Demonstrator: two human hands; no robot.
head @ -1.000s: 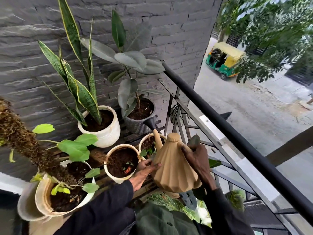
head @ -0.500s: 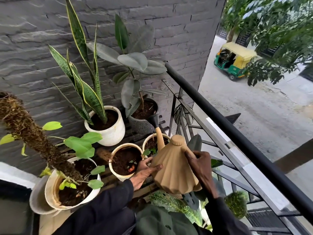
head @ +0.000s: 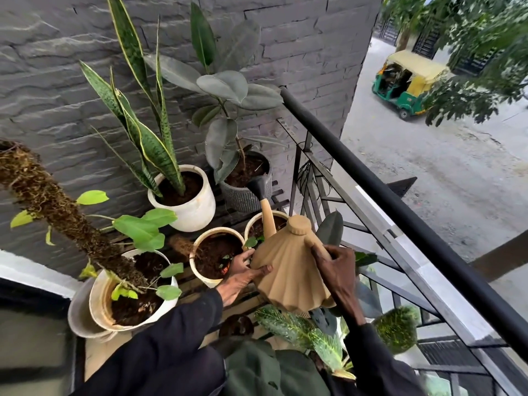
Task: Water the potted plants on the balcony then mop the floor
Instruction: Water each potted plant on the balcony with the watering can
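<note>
Evidently the watering stage is under way, and the mopping is judged not yet begun. The can (head: 288, 270) is held above the small pots, near the railing (head: 400, 212), and is tipped forward so that its spout (head: 258, 187) is aimed at the grey pot (head: 245, 195) at the back. Its handle is wrapped by the curled fingers of the right hand (head: 337, 270). Its ridged side is cupped by the left hand (head: 243, 274), with the thumb laid across the front. No stream can be made out at the spout, so whether water is being poured cannot be told. Dark soil is seen in every pot, the white pot (head: 197, 212) and the cream pot (head: 200, 270) included, so which have been watered cannot be judged. No mop is shown; that half is taken as wholly left.
</note>
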